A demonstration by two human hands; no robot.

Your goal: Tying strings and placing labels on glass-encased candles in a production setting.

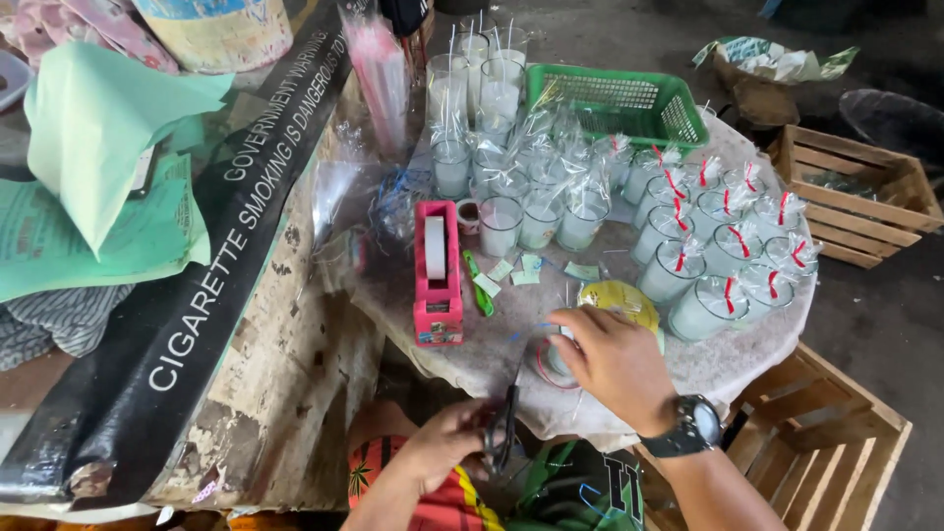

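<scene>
My left hand holds dark scissors low at the near edge of the round table. My right hand, with a black wristwatch, rests on a small roll of ribbon or tape on the table. Next to it lies a yellow-wrapped round thing. Beyond them stand several glass candles in clear wrap; those on the right are tied with red ribbon. A pink tape dispenser sits left of my right hand, with small green labels nearby.
A green plastic basket stands at the back of the table. Wooden crates sit at the right and near right. A black banner, green paper sheets and a bundle of pink straws lie to the left.
</scene>
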